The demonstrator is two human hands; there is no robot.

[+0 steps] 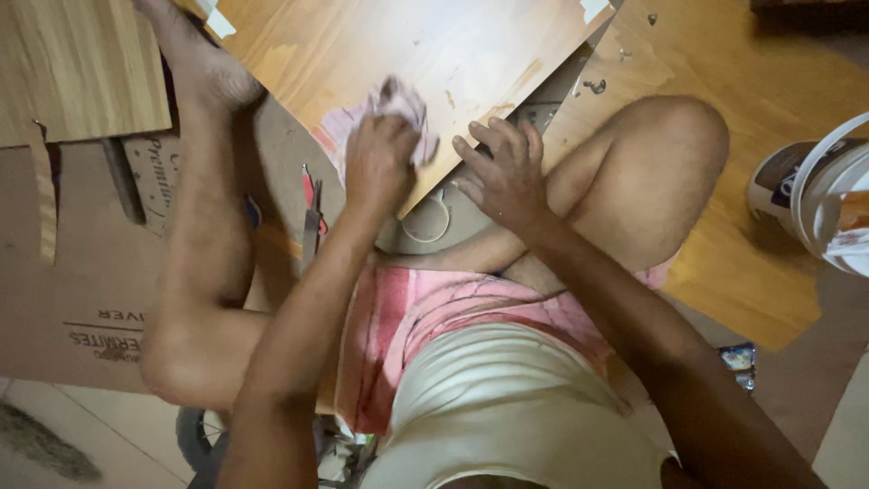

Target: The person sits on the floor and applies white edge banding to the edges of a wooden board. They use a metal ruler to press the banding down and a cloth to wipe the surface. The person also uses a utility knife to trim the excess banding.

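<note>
Two hands, left (380, 163), right (507, 177), one rag (403, 100), three wood panels (434, 54), one white bucket (828, 195), two screws (596, 86), one cardboard sheet (81, 299)

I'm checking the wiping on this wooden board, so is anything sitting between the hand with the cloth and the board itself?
Nothing visible does. The left hand presses the cloth straight onto the wooden board, and the right hand rests on the board's near edge beside it.

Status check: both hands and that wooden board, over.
Left hand shut on rag, pressed to wooden board. Right hand open, steadying board edge. Nothing blocking.
</note>
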